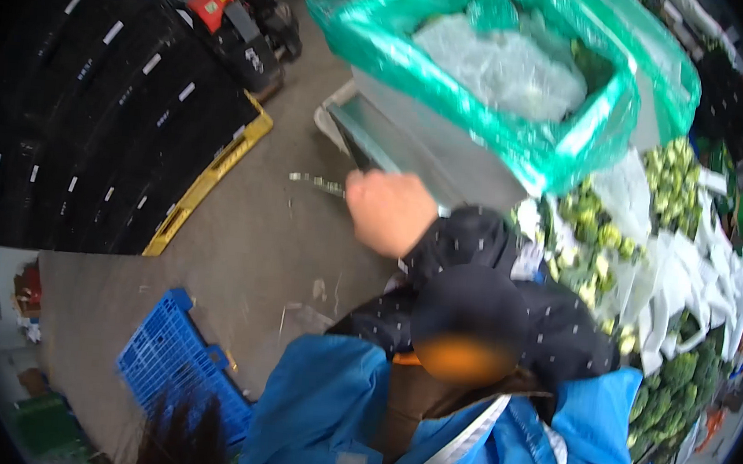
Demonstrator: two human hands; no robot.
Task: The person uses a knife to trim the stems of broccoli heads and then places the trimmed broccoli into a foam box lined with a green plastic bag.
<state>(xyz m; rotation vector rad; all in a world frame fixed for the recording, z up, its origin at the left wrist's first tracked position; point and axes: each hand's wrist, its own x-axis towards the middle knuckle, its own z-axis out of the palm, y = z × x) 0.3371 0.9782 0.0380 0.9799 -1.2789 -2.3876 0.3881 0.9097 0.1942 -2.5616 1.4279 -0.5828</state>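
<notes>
My right hand [392, 212] is closed in a fist, its forearm in a dark patterned sleeve [466, 243] reaching across from the right. A narrow strip with light and dark marks [316, 181] sticks out leftward from the fist and seems to be held in it. Just beyond the hand stands a pale box [432, 148] with a shiny green plastic liner [420, 57] folded over its rim. Translucent white plastic film [502, 64] covers what lies inside. My left hand is not in view; its arm disappears behind the other sleeve and a blurred round patch.
Broccoli heads [676, 384], pale green vegetable pieces [674, 182] and white sheets [663, 271] are heaped at right. Black crates [103, 122] stand stacked on a yellow pallet [207, 178] at left. A red-and-black machine [243, 32] stands behind. A blue plastic pallet [184, 361] lies on the floor.
</notes>
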